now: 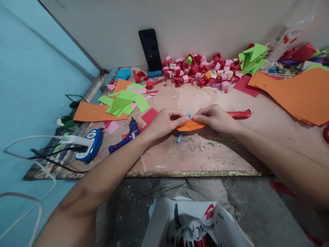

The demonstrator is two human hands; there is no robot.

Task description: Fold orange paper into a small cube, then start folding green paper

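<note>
Both of my hands meet over the middle of the table at a small piece of orange paper (190, 125). On its left side, my left hand (171, 120) pinches the paper between thumb and forefinger. Opposite it, my right hand (215, 118) grips the right side the same way. The paper looks creased, with its lower edge spread toward me. A thin blue stick (180, 137) lies on the table and runs under the paper; its far tip shows between my fingertips. Beside my right hand is a red handle (240, 114), its other end hidden behind the hand.
A blue glue gun (125, 135) lies left, near a blue power socket (89, 145) with cables. Orange sheets (92, 112) and green strips (123, 103) cover the back left. A phone (150, 49) stands before heaped red and pink paper cubes (197, 70). More orange sheets (298, 96) lie right.
</note>
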